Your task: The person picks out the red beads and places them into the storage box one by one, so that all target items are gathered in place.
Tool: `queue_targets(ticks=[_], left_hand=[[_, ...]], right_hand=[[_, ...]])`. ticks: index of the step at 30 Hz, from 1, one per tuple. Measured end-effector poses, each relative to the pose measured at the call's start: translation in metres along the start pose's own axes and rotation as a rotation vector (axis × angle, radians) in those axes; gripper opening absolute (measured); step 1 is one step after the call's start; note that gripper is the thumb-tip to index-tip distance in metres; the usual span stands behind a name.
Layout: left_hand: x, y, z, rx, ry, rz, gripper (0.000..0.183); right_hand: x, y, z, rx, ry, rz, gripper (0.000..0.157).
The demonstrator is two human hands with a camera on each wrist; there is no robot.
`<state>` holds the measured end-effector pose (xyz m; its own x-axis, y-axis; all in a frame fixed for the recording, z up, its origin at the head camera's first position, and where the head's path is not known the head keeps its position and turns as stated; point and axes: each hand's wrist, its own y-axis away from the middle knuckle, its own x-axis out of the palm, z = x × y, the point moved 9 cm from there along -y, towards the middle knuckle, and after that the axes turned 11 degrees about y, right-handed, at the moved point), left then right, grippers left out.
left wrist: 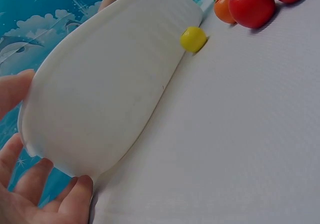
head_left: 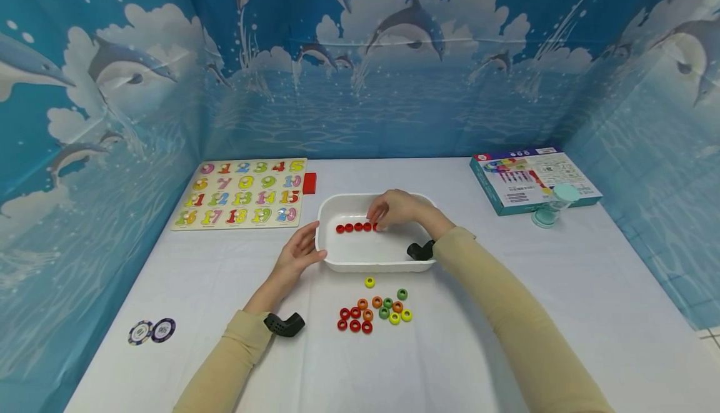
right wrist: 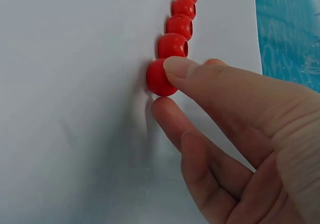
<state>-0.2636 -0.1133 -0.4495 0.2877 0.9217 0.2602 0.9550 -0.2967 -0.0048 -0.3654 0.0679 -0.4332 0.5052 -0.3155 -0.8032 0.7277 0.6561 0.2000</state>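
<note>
My left hand (head_left: 298,253) spreads against the tray (head_left: 360,252), probably steadying it; inside, my right hand (head_left: 396,207) pinches a red bead (right wrist: 157,78).

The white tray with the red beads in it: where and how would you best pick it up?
I would grip the white tray by its rim at both short ends, coming from left and right. It is oblong, its rim stands above the table, and the left hand holds one end. Best kept level, I'd think: red beads sit inside.
</note>
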Motion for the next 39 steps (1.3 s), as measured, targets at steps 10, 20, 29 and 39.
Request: queue_targets(ticks=[10, 20, 29, 39], left_hand=[[0.001, 0.001, 0.0, -0.007, 0.0, -0.003, 0.063], [0.0, 0.001, -0.001, -0.012, 0.009, -0.015, 0.062], [0.001, 0.0, -0.002, 0.006, -0.011, 0.002, 0.065], [0.0, 0.001, 0.0, -0.002, -0.011, -0.007, 0.065]], right_hand=[[-0.036, 0.034, 0.03, -0.038, -0.03, -0.056, 0.03], [-0.021, 0.09, 0.095, -0.272, -0.032, -0.115, 0.029], [0.048, 0.11, 0.122, -0.359, -0.094, 0.023, 0.022], [0.098, 0.114, 0.119, -0.416, 0.024, 0.071, 0.024]])
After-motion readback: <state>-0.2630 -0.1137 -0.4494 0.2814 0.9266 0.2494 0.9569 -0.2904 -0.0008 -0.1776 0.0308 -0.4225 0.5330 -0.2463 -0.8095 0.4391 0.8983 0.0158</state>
